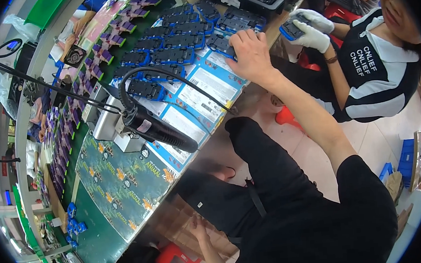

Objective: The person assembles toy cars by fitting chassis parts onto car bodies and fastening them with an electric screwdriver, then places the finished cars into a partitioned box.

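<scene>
Blue-and-black casings: lay in rows toward right end of surface. Judged part done: rows set out, another outstanding in co-worker's gloved hands. Right hand: spread over end casing, pinch undetermined. Left hand: hung off near edge, closure undetermined.

The right hand touches a blue-black part beside rows of similar parts.

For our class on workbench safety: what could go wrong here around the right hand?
The blue-and-black piece by the right hand lies near the edge of the table, so it might get knocked off. The black cable looping over the table could snag the forearm and tug the black tool.
</scene>
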`<act>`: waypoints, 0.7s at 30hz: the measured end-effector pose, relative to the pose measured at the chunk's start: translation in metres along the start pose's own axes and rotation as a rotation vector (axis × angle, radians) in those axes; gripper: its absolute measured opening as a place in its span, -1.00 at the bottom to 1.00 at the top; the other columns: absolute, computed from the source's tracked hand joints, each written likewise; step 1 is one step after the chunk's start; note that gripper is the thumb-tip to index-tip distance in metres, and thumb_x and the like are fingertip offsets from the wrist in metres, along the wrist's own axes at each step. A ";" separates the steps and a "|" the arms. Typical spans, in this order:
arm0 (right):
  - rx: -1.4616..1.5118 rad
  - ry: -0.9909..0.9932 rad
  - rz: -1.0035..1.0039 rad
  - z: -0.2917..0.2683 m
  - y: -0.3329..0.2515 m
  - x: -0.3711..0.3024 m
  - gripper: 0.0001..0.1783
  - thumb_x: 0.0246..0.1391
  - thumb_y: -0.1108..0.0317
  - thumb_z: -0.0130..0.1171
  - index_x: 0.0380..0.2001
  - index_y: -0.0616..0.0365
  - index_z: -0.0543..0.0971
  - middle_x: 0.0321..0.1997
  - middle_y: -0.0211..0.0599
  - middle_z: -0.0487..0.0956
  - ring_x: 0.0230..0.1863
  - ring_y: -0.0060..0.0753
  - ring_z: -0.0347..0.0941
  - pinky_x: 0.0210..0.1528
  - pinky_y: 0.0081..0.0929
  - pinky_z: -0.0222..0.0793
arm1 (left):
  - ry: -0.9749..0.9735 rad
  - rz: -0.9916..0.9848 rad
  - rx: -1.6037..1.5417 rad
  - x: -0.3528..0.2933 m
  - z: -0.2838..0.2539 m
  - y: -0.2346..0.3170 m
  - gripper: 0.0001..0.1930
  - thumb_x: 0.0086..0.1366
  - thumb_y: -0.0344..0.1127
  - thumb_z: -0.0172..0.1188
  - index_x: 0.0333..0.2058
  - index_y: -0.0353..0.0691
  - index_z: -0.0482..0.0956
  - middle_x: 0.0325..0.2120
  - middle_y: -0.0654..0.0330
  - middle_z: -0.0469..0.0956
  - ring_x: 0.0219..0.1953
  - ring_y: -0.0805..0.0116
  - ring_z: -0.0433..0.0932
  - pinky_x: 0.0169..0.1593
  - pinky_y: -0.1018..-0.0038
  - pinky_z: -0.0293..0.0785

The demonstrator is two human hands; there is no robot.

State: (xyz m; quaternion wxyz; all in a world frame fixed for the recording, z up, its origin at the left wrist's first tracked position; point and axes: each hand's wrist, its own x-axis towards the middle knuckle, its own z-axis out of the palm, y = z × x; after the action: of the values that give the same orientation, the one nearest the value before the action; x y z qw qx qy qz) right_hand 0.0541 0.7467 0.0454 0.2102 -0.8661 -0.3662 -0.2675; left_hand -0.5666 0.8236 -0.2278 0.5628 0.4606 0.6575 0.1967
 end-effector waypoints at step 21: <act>0.790 -0.250 0.281 -0.120 -0.050 -0.272 -0.50 -0.28 0.42 0.47 -0.20 0.14 0.48 0.07 -0.13 0.52 -0.01 -0.10 0.48 0.02 -0.25 0.27 | -0.857 0.239 -0.417 -0.194 0.289 0.212 -0.69 0.38 -0.43 0.19 0.07 -0.30 0.43 -0.06 0.20 0.58 -0.10 0.52 0.55 0.03 0.53 0.49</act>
State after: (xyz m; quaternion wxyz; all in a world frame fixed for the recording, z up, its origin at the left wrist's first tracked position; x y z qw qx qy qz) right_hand -0.1806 0.5698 -0.0222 0.5138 -0.7863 -0.3418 0.0310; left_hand -0.2295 0.6935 -0.0378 0.8365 0.4498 0.2559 0.1803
